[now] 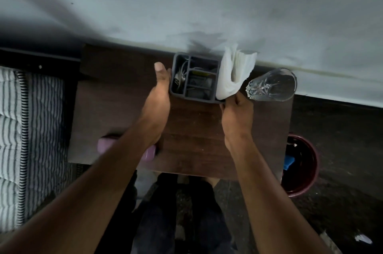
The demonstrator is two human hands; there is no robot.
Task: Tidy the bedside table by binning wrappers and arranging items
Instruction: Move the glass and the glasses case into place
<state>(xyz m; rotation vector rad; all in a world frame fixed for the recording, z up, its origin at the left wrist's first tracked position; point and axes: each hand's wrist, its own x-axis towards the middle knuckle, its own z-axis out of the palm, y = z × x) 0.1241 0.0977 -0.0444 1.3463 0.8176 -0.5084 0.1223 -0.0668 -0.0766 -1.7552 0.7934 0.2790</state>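
Organizer (194, 76) sits at the back edge of the desk (192, 135), right up against the wall (186, 5), and both hands are on it. It's a dark grey divided tray with what looks like a cable in the left slot and some small stuff in the middle ones, too dim to tell what exactly.

Left hand (159, 92) is laid flat along the tray's left wall, fingers straight, pressing rather than grabbing, so no real grip there. Right hand (236, 106) is at the near right corner with fingers curled, pinching the bottom of the white tissue (234, 71) that stands up out of the right side of the tray. Can't tell if it also has the tray's edge.

Risk-wise, I'd watch the drinking glass (271, 85). It's just beside the right hand and the tissue, so a sideways nudge of the tray or a flick of the wrist could topple it, and it's near the desk's right edge with the maroon bin (310, 170) and floor below. The tissue could also pull out if the hand tugs.

Pink thing (149, 154) near the front edge is mostly hidden under the left forearm, which could sweep it off.
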